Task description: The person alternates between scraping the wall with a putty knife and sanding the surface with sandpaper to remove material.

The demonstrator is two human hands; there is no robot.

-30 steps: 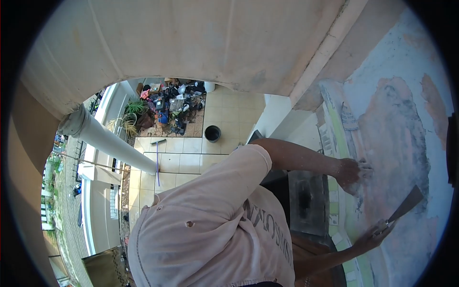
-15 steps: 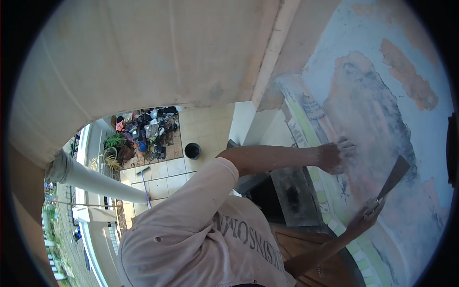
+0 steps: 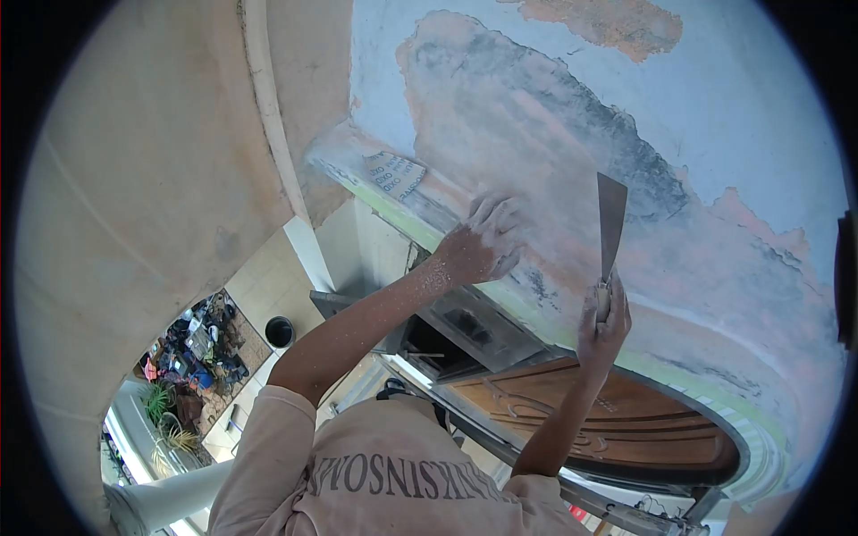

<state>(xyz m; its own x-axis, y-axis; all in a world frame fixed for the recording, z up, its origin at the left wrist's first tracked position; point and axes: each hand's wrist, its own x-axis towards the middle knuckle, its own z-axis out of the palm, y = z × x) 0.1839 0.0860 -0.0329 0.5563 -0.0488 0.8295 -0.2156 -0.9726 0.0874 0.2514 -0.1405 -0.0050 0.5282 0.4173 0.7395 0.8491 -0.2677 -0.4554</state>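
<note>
My left hand (image 3: pixel 483 237) rests flat with spread fingers on a wall (image 3: pixel 733 116) of peeling pale blue paint, at the lower edge of a large bare pinkish-grey patch (image 3: pixel 527 116). My right hand (image 3: pixel 603 313) grips the handle of a metal scraper (image 3: pixel 612 219). Its flat blade points up and lies against the scraped patch, just right of my left hand. Both forearms are dusted with white flecks. My pale pink shirt (image 3: pixel 393 482) fills the bottom of the view.
A brown wooden arched door top (image 3: pixel 626 420) with a green-tiled border lies just below my hands. A beige wall (image 3: pixel 134 179) stands at the left. Far below are a tiled floor, a black bucket (image 3: pixel 280 331), a pile of clutter (image 3: pixel 192 348), plants and a white column (image 3: pixel 161 500).
The view has swung toward the wall. Both hands have shifted along the scraped patch, and the scraper blade has turned from slanting right to pointing nearly straight up.
</note>
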